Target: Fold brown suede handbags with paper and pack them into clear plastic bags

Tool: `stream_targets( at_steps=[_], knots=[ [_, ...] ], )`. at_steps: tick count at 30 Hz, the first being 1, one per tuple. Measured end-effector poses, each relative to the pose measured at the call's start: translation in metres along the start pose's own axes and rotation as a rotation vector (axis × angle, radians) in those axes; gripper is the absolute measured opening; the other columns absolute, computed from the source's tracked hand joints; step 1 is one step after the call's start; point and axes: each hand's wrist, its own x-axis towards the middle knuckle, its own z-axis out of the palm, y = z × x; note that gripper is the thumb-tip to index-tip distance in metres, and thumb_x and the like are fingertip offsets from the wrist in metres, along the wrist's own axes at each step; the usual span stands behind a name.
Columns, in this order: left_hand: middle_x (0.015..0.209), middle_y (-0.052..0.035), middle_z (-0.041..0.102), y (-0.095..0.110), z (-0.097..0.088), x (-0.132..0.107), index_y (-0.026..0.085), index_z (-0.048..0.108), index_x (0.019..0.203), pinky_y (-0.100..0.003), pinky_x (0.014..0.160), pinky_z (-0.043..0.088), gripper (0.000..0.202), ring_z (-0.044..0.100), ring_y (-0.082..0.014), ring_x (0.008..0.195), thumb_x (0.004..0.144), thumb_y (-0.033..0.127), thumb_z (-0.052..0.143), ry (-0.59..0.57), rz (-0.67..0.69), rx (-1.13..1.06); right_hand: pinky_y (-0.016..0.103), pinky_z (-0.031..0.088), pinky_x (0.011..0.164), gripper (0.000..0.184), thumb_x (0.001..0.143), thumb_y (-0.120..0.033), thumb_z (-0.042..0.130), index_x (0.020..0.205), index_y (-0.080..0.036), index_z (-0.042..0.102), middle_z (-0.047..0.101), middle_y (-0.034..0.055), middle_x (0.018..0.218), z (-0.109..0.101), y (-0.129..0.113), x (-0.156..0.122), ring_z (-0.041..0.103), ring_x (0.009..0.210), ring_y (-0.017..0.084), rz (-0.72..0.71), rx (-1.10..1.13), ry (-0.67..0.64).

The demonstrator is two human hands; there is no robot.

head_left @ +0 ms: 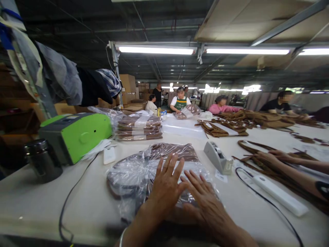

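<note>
Flat on the table before me lies a brown folded garment in a clear plastic bag [128, 176], its film wrinkled and shiny. My left hand [167, 181] rests over the middle of the bag, fingers spread and stretched out. Beside it, my right hand [203, 192] is over the bag's right part, also flat with fingers apart. Neither hand grips anything. The two hands nearly meet at the thumbs and hide part of the bag. Just beyond, a tape dispenser [217, 157] stands at the right.
At the left are a green machine [89, 133], a dark flask [42, 161] and a white phone-like device [109, 155]. Bagged garments [138, 127] are stacked behind. A power strip [280, 195] with a black cable lies right, near a co-worker's hands [272, 159] on brown cloth. Several people work farther back.
</note>
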Motion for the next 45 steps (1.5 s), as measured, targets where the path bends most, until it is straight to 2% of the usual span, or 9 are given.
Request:
stream_targets(
  at_steps=[4,7,13,19,27,32,35,40,45],
  knots=[
    [0.161,-0.0134,0.027,-0.014,0.05,-0.025,0.023,0.035,0.153,-0.06,0.121,0.017,0.074,0.02,-0.0333,0.15,0.093,0.066,0.042,-0.443,-0.103,-0.157,0.063,0.026,0.117,0.064,0.095,-0.065,0.043,0.147,-0.028,0.047,0.035,0.0086,0.155,0.054,0.021,-0.011,0.028,0.145,0.036,0.19,0.058,-0.305],
    [0.162,-0.0137,0.021,-0.022,0.065,-0.032,0.023,0.03,0.155,-0.061,0.121,0.013,0.079,0.015,-0.0345,0.151,0.092,0.069,0.041,-0.536,-0.142,-0.208,0.063,0.015,0.12,0.072,0.092,-0.072,0.042,0.148,-0.027,0.046,0.032,0.0094,0.156,0.06,0.034,-0.015,0.023,0.146,0.036,0.237,0.188,-0.474],
    [0.156,-0.0103,0.04,-0.058,0.039,0.044,0.021,0.037,0.151,-0.044,0.12,0.027,0.055,0.035,-0.0224,0.145,0.102,0.045,0.036,-0.455,-0.108,-0.185,0.048,0.018,0.122,0.073,0.099,-0.063,0.026,0.155,-0.016,0.032,0.024,0.0089,0.16,0.026,0.081,0.077,0.02,0.149,0.027,0.312,0.306,-0.466],
    [0.16,-0.0144,0.03,-0.119,0.081,0.124,0.017,0.038,0.15,-0.054,0.12,0.019,0.057,0.024,-0.0284,0.149,0.099,0.042,0.041,-0.392,-0.253,-0.025,0.055,0.013,0.12,0.069,0.101,-0.052,0.029,0.154,-0.008,0.031,0.023,0.0153,0.161,0.077,0.119,0.169,0.017,0.15,0.031,0.492,0.04,-0.439],
    [0.159,-0.0117,0.032,-0.15,0.139,0.113,0.022,0.042,0.149,-0.062,0.116,0.023,0.06,0.025,-0.031,0.148,0.099,0.054,0.029,-0.444,-0.341,-0.019,0.055,0.006,0.12,0.069,0.099,-0.058,0.03,0.154,-0.016,0.034,0.021,0.0084,0.162,0.155,0.149,0.154,0.011,0.151,0.029,0.523,-0.046,-0.376],
    [0.152,-0.0134,0.044,-0.151,0.14,0.132,0.021,0.053,0.139,-0.06,0.117,0.02,0.054,0.033,-0.0304,0.144,0.101,0.052,0.03,-0.381,-0.295,0.001,0.05,0.026,0.114,0.046,0.099,-0.042,0.04,0.133,-0.019,0.06,0.052,0.013,0.144,0.143,0.162,0.178,0.039,0.138,0.031,0.569,0.039,-0.196],
    [0.155,-0.013,0.041,-0.151,0.148,0.137,0.021,0.05,0.142,-0.059,0.119,0.015,0.054,0.028,-0.0299,0.147,0.101,0.051,0.032,-0.36,-0.271,0.008,0.046,0.027,0.114,0.043,0.099,-0.03,0.037,0.136,-0.021,0.057,0.05,0.0125,0.146,0.137,0.181,0.195,0.037,0.139,0.028,0.652,0.031,-0.102],
    [0.157,-0.0097,0.037,-0.155,0.162,0.131,0.024,0.045,0.146,-0.061,0.118,0.016,0.056,0.026,-0.0293,0.148,0.101,0.053,0.028,-0.419,-0.295,-0.02,0.039,0.048,0.09,0.033,0.091,-0.038,0.05,0.114,-0.027,0.071,0.069,0.0066,0.119,0.146,0.218,0.2,0.063,0.11,0.027,0.857,0.157,-0.186],
    [0.158,-0.0094,0.035,-0.156,0.159,0.131,0.022,0.042,0.149,-0.06,0.12,0.013,0.06,0.024,-0.0282,0.149,0.101,0.054,0.025,-0.404,-0.308,-0.029,0.035,0.051,0.086,0.034,0.085,-0.039,0.058,0.112,-0.025,0.072,0.072,0.0063,0.113,0.147,0.222,0.202,0.066,0.105,0.026,0.964,0.209,-0.219]
  ],
)
